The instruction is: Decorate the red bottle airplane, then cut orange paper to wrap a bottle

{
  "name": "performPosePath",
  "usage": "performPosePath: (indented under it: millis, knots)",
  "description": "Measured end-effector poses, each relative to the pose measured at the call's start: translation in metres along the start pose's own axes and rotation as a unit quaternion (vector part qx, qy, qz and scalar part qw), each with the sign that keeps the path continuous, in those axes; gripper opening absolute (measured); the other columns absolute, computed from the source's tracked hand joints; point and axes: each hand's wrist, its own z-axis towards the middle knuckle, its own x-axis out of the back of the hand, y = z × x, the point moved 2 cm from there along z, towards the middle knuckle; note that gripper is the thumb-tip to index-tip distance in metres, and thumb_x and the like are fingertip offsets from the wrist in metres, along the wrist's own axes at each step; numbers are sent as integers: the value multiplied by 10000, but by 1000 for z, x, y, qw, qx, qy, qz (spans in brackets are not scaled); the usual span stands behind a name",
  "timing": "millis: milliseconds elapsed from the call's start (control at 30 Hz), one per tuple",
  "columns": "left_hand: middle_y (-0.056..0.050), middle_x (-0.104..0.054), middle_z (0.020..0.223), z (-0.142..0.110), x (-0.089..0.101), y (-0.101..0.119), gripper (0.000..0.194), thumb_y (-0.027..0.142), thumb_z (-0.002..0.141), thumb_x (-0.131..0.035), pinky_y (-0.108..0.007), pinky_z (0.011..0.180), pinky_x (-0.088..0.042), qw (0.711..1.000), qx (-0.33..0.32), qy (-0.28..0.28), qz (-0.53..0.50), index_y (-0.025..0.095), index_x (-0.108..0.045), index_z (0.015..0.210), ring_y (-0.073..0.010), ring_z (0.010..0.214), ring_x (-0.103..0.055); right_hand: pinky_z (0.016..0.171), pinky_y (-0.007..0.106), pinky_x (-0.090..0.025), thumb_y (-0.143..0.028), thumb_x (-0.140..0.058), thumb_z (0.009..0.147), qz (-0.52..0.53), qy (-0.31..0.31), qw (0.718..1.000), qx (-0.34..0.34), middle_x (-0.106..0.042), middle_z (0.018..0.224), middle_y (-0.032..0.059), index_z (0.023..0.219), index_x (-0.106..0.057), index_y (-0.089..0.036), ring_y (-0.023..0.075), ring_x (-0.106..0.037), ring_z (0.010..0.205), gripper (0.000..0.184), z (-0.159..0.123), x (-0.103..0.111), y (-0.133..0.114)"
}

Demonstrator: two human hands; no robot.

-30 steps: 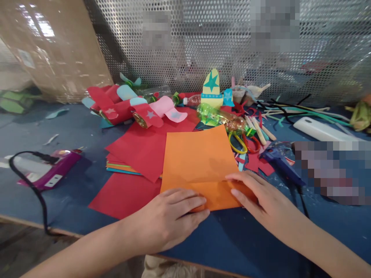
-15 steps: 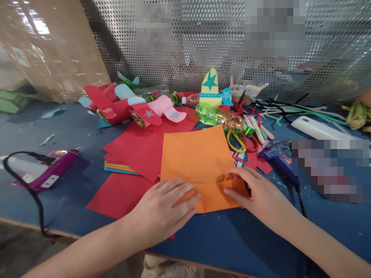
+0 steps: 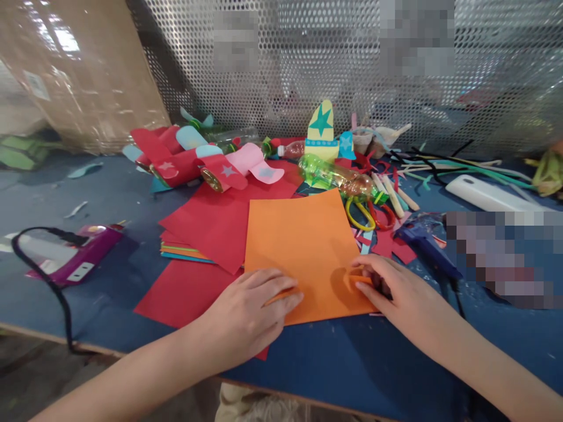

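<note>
Left hand (image 3: 246,319), right hand (image 3: 398,293): fingers pinching orange paper (image 3: 299,240) lying between, long axis towards far edge of surface (image 3: 343,363).

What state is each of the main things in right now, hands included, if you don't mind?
Orange sheet: mostly flat, edges lifted at the hands
Left hand: fingers closed on the sheet
Right hand: fingers curled, holding the sheet's right side
Red sheets: loose, overlapping
Purple power strip: black plug inserted
Green bottle: on its side, capped
Scissors: blades hidden, cannot tell
</note>
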Motion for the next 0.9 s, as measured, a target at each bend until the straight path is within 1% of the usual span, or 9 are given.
performPosePath:
  millis: [67,200,333,500,633,667,733,833,900]
  knots:
    - [-49,-670,1071,1,2,1,265,141,895,-435,-347,900,-481,1000,-12,0,-5,164,-634,1068,-199,1037,-560,711,301,-536,-231,-489,840,2,-6,1000,-15,-686,914,50,1024,-540,-232,186,-672,790,190,0,0,0]
    - [-33,-682,1078,3,7,2,302,168,938,-375,-326,850,-494,999,-49,-21,1,187,-617,1116,-184,974,-589,633,266,-530,-234,-507,829,22,-14,998,-52,-671,790,10,1012,-526,-243,165,-661,701,184,0,0,3]
    - [-20,-693,1061,3,11,1,303,162,950,-365,-314,862,-491,998,-55,-21,17,197,-615,1117,-157,923,-615,607,254,-522,-241,-531,813,38,-5,997,-65,-648,741,-5,973,-516,-240,153,-645,662,160,0,-1,7]
    - [-22,-695,1061,-5,18,6,365,116,969,-280,-268,851,-503,997,-56,-19,45,173,-611,1111,-131,943,-624,582,249,-517,-253,-541,812,33,0,998,-59,-629,724,-9,954,-509,-238,148,-636,636,146,1,-2,10]
    - [-3,-680,1112,-17,16,18,383,88,964,-267,-246,864,-501,993,-44,-26,107,168,-594,1146,-124,1022,-607,594,244,-525,-215,-506,820,11,16,999,-26,-620,821,16,940,-505,-233,142,-640,661,121,0,-1,7]
    - [0,-672,1133,-21,15,21,374,108,966,-277,-250,879,-496,992,-34,-22,122,173,-589,1160,-126,1042,-600,591,243,-526,-212,-493,827,6,18,1000,-19,-615,852,24,938,-503,-230,139,-641,660,113,0,-1,6]
    - [-10,-639,1197,-28,12,26,347,235,977,-317,-268,901,-491,989,-9,-36,142,177,-563,1215,-146,1091,-578,581,245,-529,-215,-470,844,-2,18,1000,-6,-602,889,36,941,-499,-225,137,-644,652,102,-1,-1,5]
    - [-33,-532,1341,-37,6,33,464,413,954,-352,-306,954,-468,985,7,-76,152,170,-465,1332,-189,1211,-492,559,253,-531,-229,-441,863,-13,22,1000,12,-592,882,41,940,-496,-220,142,-649,629,95,-1,-1,6]
    - [-39,-461,1405,-41,2,36,538,466,934,-373,-332,1000,-434,984,13,-84,154,162,-405,1377,-210,1271,-429,551,258,-532,-235,-423,872,-19,27,999,26,-588,872,44,934,-498,-218,146,-653,621,98,-2,-2,7]
